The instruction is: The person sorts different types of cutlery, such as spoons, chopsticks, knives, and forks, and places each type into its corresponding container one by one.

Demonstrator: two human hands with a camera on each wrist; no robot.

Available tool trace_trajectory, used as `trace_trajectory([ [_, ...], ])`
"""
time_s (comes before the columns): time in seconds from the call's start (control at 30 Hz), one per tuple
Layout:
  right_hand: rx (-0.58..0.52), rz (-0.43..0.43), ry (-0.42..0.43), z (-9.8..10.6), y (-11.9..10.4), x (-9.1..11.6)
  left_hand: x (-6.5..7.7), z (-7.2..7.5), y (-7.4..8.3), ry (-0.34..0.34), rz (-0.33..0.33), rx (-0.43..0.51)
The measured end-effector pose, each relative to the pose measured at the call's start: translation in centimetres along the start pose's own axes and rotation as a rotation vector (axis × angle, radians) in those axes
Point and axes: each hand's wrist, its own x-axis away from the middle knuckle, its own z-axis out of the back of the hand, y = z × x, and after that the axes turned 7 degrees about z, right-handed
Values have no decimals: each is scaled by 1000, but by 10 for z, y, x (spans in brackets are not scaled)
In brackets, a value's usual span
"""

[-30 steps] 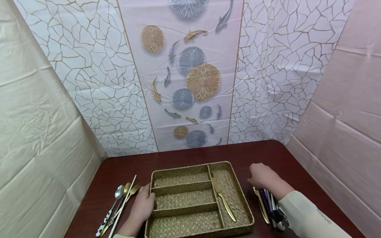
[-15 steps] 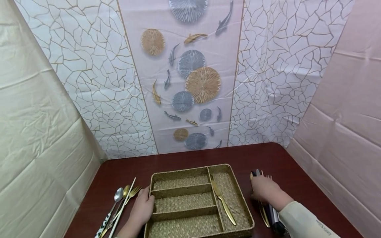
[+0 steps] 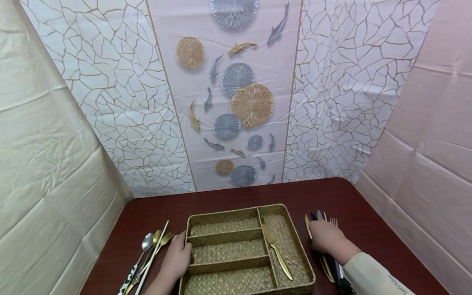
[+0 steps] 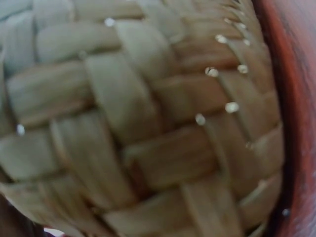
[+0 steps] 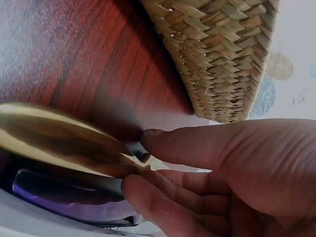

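Observation:
A woven tray [image 3: 228,237] with several compartments stands in the middle of the head view. My left hand [image 3: 176,258] grips its left wall, the thumb near the rim; the left wrist view is filled by the weave. In the right long compartment lies a gold knife [image 3: 276,253]. To the tray's right, my right hand [image 3: 328,237] reaches into a bundle of cutlery. Its thumb and fingers close around another gold knife [image 5: 59,138], seen in the right wrist view. Beside that knife lies a purple handle [image 5: 74,200]. My palm hides part of the bundle.
Left of the tray lie a silver spoon [image 3: 147,241] with a black-and-white handle, a gold spoon [image 3: 156,237], a gold fork [image 3: 167,237] and pale chopsticks [image 3: 151,259]. A silver fork [image 3: 334,221] pokes out past my right hand. Patterned cloth [image 3: 236,102] hangs behind the table.
My right hand has opened up from a bent wrist pose and shifted slightly left over the cutlery. The gold knife's tip there has swung a little left. My left hand stays on the tray.

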Motion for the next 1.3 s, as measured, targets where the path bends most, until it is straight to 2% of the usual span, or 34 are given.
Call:
trace_trajectory([
  [0.23, 23, 36, 43, -4, -3, -1, -1, -1, -1, -7, 14, 7],
  [0.6, -45, 2, -13, -5, 0, -2, -3, -1, -1, -9, 17, 7],
  [1.03, -17, -44, -92, -6, 3, 2, -2, 0, 0, -12, 18, 4],
  [1.2, -61, -87, -138, -2, 1, 0, -1, 0, 0, -4, 16, 4],
  [1.3, -77, -90, -136, 1, 1, 1, -1, -1, 0, -1, 11, 3],
])
